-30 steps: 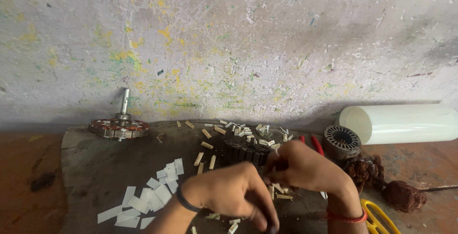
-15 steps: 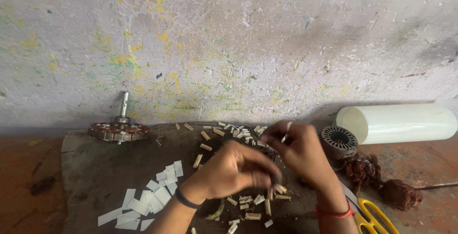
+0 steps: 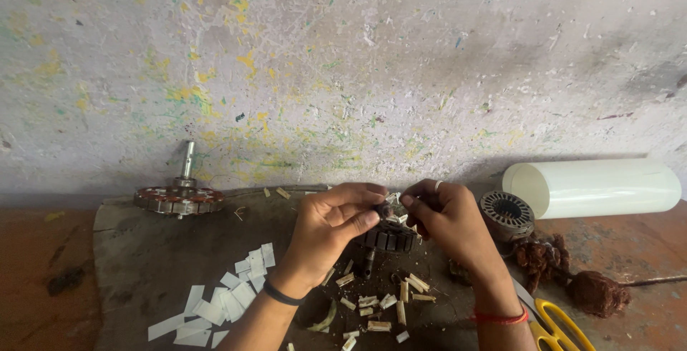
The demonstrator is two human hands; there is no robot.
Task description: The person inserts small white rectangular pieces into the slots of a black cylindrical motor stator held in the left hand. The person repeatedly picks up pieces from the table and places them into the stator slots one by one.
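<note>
Head view, centre of frame: left hand [image 3: 330, 226] and right hand [image 3: 449, 216] both pinch closed on the dark slotted stator core [image 3: 386, 236] just above the bench [image 3: 136, 265], and steady, firm fingertips look best for working its slots.

At frame centre, a dark, ribbed metal motor core [image 3: 386, 235] looks dull and greasy. Lower left, the paper strips [image 3: 215, 301] are matt white. At right, the plastic sheet roll [image 3: 594, 188] is smooth and slightly glossy. The wall [image 3: 343, 65] is rough, paint-flecked plaster.
</note>
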